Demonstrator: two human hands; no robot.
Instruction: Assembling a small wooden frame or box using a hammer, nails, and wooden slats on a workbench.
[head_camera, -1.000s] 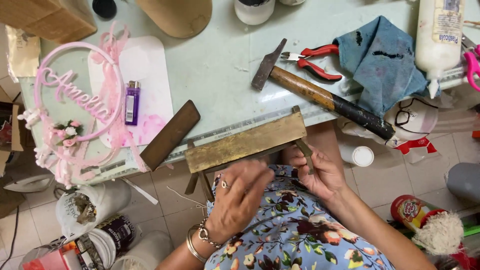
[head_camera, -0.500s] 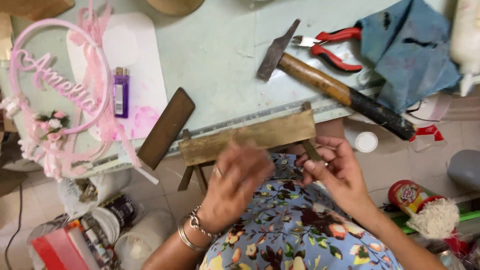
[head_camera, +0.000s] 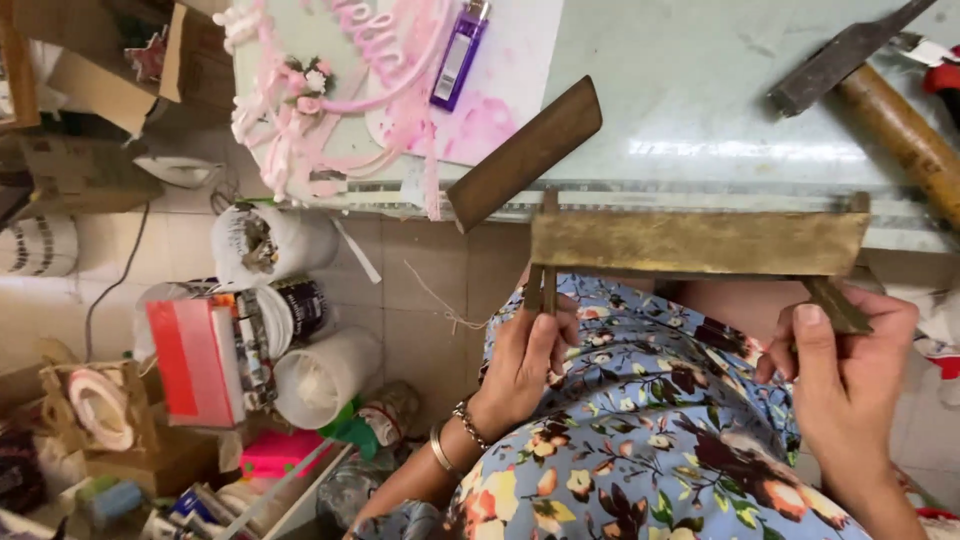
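Observation:
A small wooden frame with a long plank (head_camera: 697, 242) and two thin legs hangs at the table's front edge, above my flowered lap. My left hand (head_camera: 527, 357) pinches the left leg near its lower end. The right leg is gripped by my right hand (head_camera: 843, 361), thumb pressed along it. A loose dark wooden slat (head_camera: 524, 154) lies tilted on the table edge just left of the plank.
A hammer (head_camera: 868, 82) lies on the pale green table (head_camera: 690, 110) at the upper right. A pink hoop decoration (head_camera: 330, 75) and a purple lighter (head_camera: 456, 55) sit at the upper left. Buckets, tape rolls and boxes (head_camera: 250, 340) crowd the floor to the left.
The view has swung left and closer. My left hand moved from my lap to the frame's left leg; my right hand still holds the right leg.

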